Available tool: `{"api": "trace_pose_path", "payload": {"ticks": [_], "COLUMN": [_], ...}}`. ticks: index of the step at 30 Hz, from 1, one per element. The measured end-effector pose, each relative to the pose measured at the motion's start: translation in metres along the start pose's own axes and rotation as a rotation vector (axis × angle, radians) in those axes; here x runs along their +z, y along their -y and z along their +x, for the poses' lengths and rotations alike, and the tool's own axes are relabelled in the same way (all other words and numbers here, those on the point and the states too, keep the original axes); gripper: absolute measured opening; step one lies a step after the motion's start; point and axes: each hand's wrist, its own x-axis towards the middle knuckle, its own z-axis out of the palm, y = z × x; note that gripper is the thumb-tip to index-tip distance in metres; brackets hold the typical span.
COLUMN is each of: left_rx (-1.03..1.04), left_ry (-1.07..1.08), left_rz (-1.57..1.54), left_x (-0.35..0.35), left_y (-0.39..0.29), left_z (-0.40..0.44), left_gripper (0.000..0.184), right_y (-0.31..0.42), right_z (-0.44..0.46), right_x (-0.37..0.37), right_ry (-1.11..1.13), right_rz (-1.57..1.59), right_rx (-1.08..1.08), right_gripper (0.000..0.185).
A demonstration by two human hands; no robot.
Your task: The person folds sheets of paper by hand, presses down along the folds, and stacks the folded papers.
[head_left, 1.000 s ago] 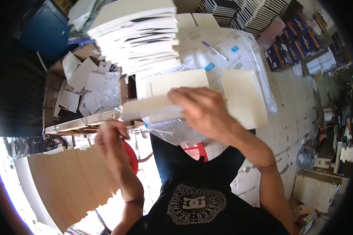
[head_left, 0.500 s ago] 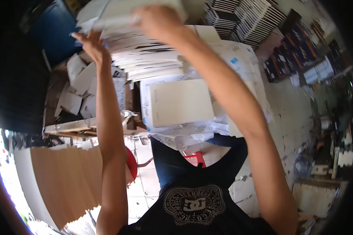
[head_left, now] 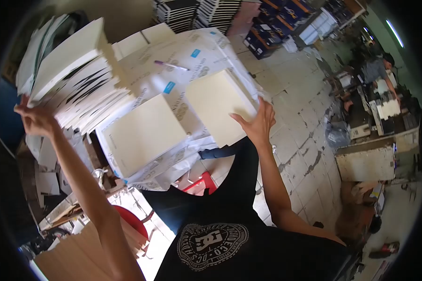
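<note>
My left hand [head_left: 36,118] is beside the lower left corner of a tall stack of cream paper bundles [head_left: 86,77], fingers apart; whether it touches the stack is unclear. My right hand [head_left: 257,121], thumb and fingers spread, rests at the right edge of a cream stack of sheets [head_left: 220,105] and holds nothing visible. Another cream block [head_left: 145,133], with small print near its left edge, lies to the left on the printed wrapping sheet [head_left: 131,75]. A purple and white pen [head_left: 171,65] lies behind the two.
Dark-covered stacks [head_left: 215,16] and dark blue boxes [head_left: 262,40] stand at the back. A red stool [head_left: 201,183] is below the table edge, with a larger paper stack [head_left: 75,253] at lower left. Another person [head_left: 377,72] is at far right.
The flat piece held in my right hand first moved up to the tall stack and was let go. My right hand then came down to the right-hand sheets; my left hand lowered. The view turned.
</note>
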Motion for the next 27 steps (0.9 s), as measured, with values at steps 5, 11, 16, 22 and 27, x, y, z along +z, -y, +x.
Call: {"api": "trace_pose_path", "payload": {"ticks": [5, 11, 16, 22, 27], "left_rx": [0.698, 0.602, 0.561, 0.323, 0.24], "left_ry": [0.633, 0.635, 0.542, 1.481, 1.438], "left_rz": [0.307, 0.33, 0.164, -0.528, -0.564], "left_x": [-0.028, -0.027, -0.032, -0.066, -0.064], "left_y": [0.008, -0.018, -0.1, -0.396, -0.412], "left_z": [0.032, 0.022, 0.023, -0.212, -0.267], "left_gripper": [0.024, 0.025, 0.028, 0.045, 0.023], "right_y": [-0.088, -0.077, -0.062, -0.03, -0.044], "right_z": [-0.005, 0.009, 0.01, -0.029, -0.058], "right_x": [0.052, 0.031, -0.083, -0.19, -0.201], "right_ry": [-0.04, -0.31, -0.191, 0.148, 0.218], "right_rz": [0.505, 0.754, 1.203, 0.969, 1.17], "right_rx": [0.129, 0.174, 0.153, 0.042, 0.116], "right_gripper": [0.045, 0.016, 0.015, 0.016, 0.026]}}
